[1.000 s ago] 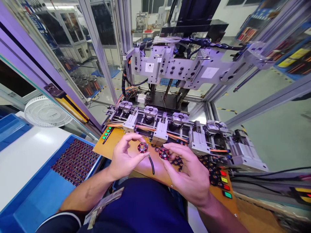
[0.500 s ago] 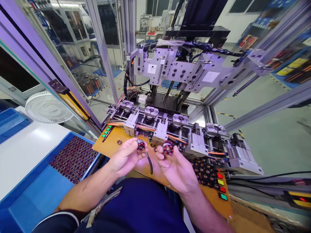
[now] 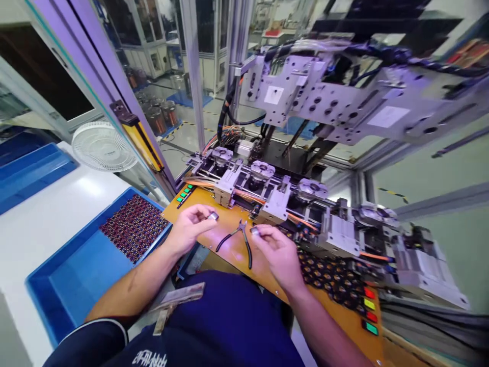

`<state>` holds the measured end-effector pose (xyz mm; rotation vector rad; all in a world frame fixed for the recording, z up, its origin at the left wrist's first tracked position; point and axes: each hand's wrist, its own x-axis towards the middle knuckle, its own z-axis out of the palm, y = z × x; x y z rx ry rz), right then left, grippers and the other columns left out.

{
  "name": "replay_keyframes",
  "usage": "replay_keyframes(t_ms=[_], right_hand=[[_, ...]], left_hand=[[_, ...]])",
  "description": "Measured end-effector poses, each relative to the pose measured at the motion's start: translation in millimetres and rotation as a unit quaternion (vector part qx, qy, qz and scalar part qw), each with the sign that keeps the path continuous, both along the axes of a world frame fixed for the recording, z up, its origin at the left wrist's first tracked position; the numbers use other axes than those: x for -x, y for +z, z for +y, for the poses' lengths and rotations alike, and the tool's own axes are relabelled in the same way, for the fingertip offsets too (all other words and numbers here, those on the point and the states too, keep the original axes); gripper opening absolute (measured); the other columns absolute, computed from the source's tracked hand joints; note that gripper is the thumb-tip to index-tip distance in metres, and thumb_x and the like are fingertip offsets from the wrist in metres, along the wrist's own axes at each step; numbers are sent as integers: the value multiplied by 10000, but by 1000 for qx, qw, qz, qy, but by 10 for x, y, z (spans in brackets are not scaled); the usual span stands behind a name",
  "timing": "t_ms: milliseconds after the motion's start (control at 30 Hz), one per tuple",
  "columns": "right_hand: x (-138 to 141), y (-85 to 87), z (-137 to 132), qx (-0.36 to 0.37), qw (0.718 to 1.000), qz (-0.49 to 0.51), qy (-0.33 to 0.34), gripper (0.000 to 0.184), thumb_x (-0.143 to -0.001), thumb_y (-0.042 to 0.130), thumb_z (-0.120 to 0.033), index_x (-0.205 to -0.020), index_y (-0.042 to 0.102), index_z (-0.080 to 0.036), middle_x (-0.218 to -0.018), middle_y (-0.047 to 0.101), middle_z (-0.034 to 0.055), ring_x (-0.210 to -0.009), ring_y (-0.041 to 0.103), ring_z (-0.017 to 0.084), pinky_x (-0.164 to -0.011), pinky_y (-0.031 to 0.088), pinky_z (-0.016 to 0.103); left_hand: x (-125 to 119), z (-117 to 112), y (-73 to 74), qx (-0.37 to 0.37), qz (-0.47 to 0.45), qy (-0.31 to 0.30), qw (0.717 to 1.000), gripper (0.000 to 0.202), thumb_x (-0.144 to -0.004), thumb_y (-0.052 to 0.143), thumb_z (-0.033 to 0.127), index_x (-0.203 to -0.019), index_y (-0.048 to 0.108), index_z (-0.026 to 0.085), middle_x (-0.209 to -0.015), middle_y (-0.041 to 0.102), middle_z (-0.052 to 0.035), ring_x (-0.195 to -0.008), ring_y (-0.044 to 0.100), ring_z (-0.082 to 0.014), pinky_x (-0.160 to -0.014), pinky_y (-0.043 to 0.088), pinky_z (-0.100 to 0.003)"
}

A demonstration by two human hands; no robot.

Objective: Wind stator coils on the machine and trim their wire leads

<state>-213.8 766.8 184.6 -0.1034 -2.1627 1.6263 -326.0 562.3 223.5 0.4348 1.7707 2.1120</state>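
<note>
My left hand [image 3: 187,230] is closed, pinching a small motor stator [image 3: 213,216] between thumb and fingers. My right hand [image 3: 281,255] is closed too, with a second stator [image 3: 254,232] at its fingertips. Both stators show mostly their shiny metal edges, and fingers cover part of each. Between the hands, a pair of cutting pliers [image 3: 241,227] with dark handles lies spread on the orange-brown worktop [image 3: 231,257]. Many dark stators [image 3: 328,275] lie on the worktop to the right of my right hand.
A winding machine with several round metal fixtures [image 3: 262,169] runs along the worktop's back edge. To the left, a blue tray [image 3: 82,275] holds a block of stators [image 3: 133,224]. Green buttons [image 3: 184,196] and coloured buttons [image 3: 369,304] sit at either end. A white fan [image 3: 103,147] stands farther left.
The view has turned and moved closer. Both hands have tilted the stators from face-on to edge-on. The pliers, mostly covered before, now show fully between my hands.
</note>
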Motion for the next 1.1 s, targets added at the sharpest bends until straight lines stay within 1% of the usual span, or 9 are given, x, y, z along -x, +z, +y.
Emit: replay_keyframes(t_ms=[67, 167, 267, 367, 467, 600, 767, 867, 1100], right_hand=[[135, -348, -102, -147, 989, 24, 7, 129, -905, 618, -279, -831, 613, -174, -911, 658, 71, -825, 642, 161, -664, 523, 264], [432, -743, -354, -220, 972, 38, 66, 82, -870, 616, -162, -792, 640, -175, -840, 656, 58, -790, 630, 176, -707, 522, 302], [723, -906, -602, -293, 951, 58, 81, 89, -853, 601, -106, -832, 662, -167, -889, 666, 86, -849, 627, 214, -762, 526, 347], [779, -896, -689, -350, 931, 78, 67, 121, -854, 603, -107, -940, 671, -159, -1012, 670, 112, -929, 619, 229, -800, 526, 360], [489, -821, -542, -388, 917, 92, 34, 104, -891, 598, -141, -972, 657, -168, -1054, 670, 86, -951, 613, 198, -845, 521, 336], [-224, -749, -63, -418, 902, 65, -79, 79, -911, 607, -134, -987, 625, -144, -988, 660, 71, -939, 603, 173, -868, 506, 313], [-969, -780, 546, -475, 854, 6, -212, 134, -903, 620, -141, -1020, 620, -79, -971, 634, 126, -904, 587, 229, -822, 496, 388], [-1124, -825, 679, -508, 828, -25, -234, 147, -920, 597, -179, -1016, 649, -81, -1041, 616, 152, -947, 580, 251, -815, 512, 400], [-1020, -950, 641, -561, 783, -97, -252, 125, -893, 593, -146, -884, 713, -112, -1159, 620, 170, -1045, 570, 324, -799, 544, 466]], left_hand=[[141, -233, -329, 151, 112, 45, 981, 314, -657, 839, 381, -692, 616, 163, -875, 704, -47, -843, 628, -177, -786, 474, -306], [335, -417, -826, 252, 148, 75, 953, 194, -640, 821, 179, -639, 629, 157, -723, 675, -33, -690, 579, -168, -687, 436, -298], [485, -400, -1161, 296, 187, 86, 933, 185, -651, 811, 116, -684, 633, 155, -755, 675, -36, -699, 598, -174, -698, 465, -307], [542, -363, -1289, 310, 230, 84, 919, 158, -718, 786, 139, -775, 639, 160, -853, 702, -56, -809, 653, -199, -793, 514, -345], [499, -425, -1287, 318, 274, 85, 904, 166, -752, 777, 182, -863, 654, 166, -932, 718, -75, -906, 671, -232, -871, 530, -402], [334, -512, -1195, 322, 330, 107, 881, 255, -802, 753, 276, -1012, 661, 165, -1078, 707, -118, -1039, 649, -283, -946, 510, -484], [114, -338, -977, 295, 399, 99, 863, 241, -861, 708, 264, -1075, 637, 180, -1119, 706, -93, -1082, 652, -228, -978, 516, -416], [58, -149, -832, 274, 427, 87, 858, 234, -864, 711, 237, -1078, 633, 184, -1106, 707, -82, -1061, 657, -202, -947, 533, -372], [33, 76, -618, 239, 403, 24, 883, 210, -867, 705, 236, -1061, 642, 187, -1054, 715, -71, -1043, 660, -194, -936, 530, -356]])
